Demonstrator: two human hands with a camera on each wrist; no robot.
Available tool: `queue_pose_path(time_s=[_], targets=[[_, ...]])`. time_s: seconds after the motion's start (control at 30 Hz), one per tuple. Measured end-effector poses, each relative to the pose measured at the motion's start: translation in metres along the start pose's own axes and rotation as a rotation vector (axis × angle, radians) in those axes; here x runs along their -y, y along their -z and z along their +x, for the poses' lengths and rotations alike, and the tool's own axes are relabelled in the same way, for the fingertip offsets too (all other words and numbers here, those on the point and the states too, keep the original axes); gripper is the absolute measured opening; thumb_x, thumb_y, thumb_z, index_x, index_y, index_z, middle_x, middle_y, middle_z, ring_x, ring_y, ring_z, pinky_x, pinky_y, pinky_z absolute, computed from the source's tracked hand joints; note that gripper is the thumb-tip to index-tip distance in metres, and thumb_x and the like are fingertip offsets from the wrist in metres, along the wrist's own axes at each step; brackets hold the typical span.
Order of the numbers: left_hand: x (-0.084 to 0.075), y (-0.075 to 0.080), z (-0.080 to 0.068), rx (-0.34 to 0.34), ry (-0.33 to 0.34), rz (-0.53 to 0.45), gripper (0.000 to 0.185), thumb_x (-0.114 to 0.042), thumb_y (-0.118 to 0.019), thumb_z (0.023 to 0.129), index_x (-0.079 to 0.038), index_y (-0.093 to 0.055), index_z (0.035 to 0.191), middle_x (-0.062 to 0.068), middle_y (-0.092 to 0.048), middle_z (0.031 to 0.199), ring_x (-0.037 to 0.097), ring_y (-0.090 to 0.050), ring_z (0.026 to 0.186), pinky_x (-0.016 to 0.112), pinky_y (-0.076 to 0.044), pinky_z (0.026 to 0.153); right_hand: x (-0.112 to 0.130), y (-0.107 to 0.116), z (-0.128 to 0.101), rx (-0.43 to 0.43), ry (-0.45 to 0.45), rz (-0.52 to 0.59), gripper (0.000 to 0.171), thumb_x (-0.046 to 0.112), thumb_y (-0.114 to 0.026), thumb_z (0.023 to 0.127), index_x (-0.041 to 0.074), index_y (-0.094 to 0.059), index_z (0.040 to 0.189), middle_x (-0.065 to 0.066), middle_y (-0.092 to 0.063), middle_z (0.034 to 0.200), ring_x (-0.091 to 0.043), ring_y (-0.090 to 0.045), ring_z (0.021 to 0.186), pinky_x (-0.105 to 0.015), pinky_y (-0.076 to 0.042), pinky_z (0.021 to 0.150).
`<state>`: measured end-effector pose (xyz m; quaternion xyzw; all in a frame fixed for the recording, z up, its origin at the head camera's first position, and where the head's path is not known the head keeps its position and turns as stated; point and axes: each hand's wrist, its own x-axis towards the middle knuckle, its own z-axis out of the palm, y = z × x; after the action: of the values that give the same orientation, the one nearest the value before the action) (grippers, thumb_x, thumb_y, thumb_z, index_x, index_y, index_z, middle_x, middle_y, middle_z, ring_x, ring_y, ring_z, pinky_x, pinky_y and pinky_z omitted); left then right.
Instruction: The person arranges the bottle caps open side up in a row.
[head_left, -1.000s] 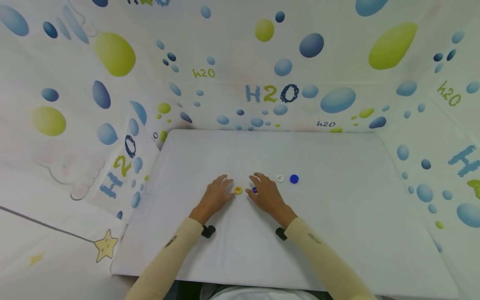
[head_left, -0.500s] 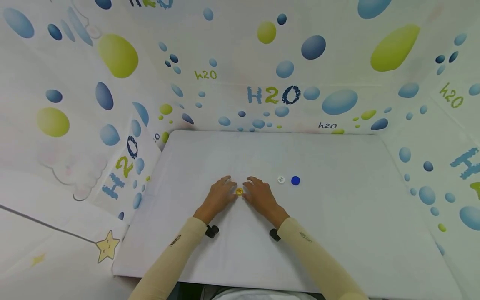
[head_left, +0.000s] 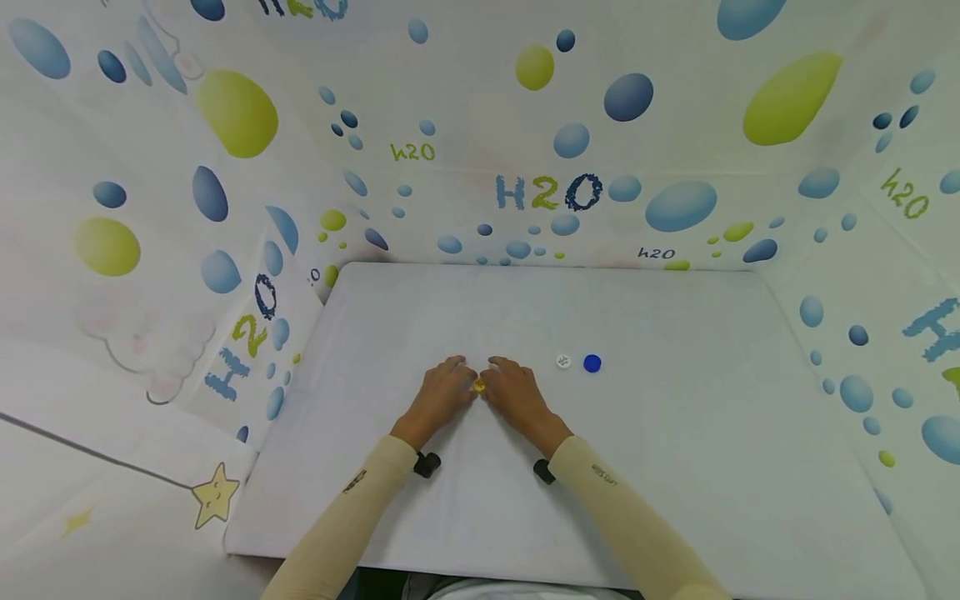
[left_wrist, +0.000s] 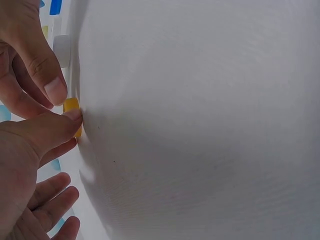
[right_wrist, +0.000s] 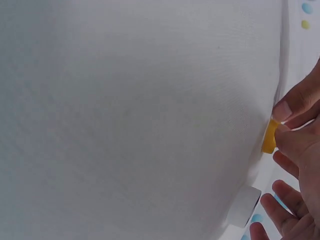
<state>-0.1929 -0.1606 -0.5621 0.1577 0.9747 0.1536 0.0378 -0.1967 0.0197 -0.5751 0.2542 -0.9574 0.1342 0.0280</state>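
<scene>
Mid-table, both the left hand [head_left: 438, 398] and right hand [head_left: 517, 397] are pinching the yellow cap [head_left: 478, 385], so I'd keep fingertip pressure light and even so it doesn't skid on the white tablecloth [head_left: 675, 467].

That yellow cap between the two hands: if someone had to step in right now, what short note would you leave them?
Left hand: thumb and fingertips touch the yellow cap from its left side.
Right hand: fingertips meet the same cap from its right side, so both hands pinch it together on the white table.
Whether the cap is lifted off the cloth cannot be told.
A white cap and a blue cap lie side by side, apart from the hands, to the right.
Done: both hands are on the yellow cap.
Left: the white and blue caps lie untouched.
</scene>
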Motion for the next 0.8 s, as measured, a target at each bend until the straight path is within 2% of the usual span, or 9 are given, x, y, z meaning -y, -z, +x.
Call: queue_pose_path(time_s=[0.17,0.63,0.8], targets=[[-0.0005,-0.0016,0.0014,-0.011,-0.003,-0.006,0.03,-0.023,-0.077,0.098,-0.01,-0.073,0.124,0.019,-0.058,0.149,0.038,-0.056,0.139,0.061,-0.046,0.11,0.0013,0.0006,0.0,0.001,0.007,0.014,0.027,0.027,-0.073,0.102,0.016,-0.072,0.126,-0.011,-0.059,0.151,-0.031,-0.055,0.14,-0.054,-0.051,0.104],[-0.0003,-0.0033,-0.0005,-0.035,-0.013,-0.055,0.026,-0.023,-0.077,0.098,-0.009,-0.073,0.121,0.019,-0.057,0.149,0.039,-0.057,0.136,0.061,-0.044,0.112,0.0019,-0.0025,0.0007,0.01,-0.01,-0.001,0.027,0.029,-0.072,0.102,0.016,-0.072,0.126,-0.01,-0.058,0.151,-0.03,-0.055,0.141,-0.053,-0.051,0.105],[0.0012,-0.0052,0.0004,-0.047,-0.027,-0.036,0.026,-0.024,-0.078,0.098,-0.01,-0.073,0.12,0.018,-0.058,0.147,0.038,-0.059,0.134,0.06,-0.046,0.11,0.0025,-0.0046,0.0018,0.005,-0.012,-0.007,0.026,0.029,-0.071,0.103,0.016,-0.074,0.125,-0.01,-0.059,0.151,-0.03,-0.055,0.14,-0.054,-0.051,0.105]])
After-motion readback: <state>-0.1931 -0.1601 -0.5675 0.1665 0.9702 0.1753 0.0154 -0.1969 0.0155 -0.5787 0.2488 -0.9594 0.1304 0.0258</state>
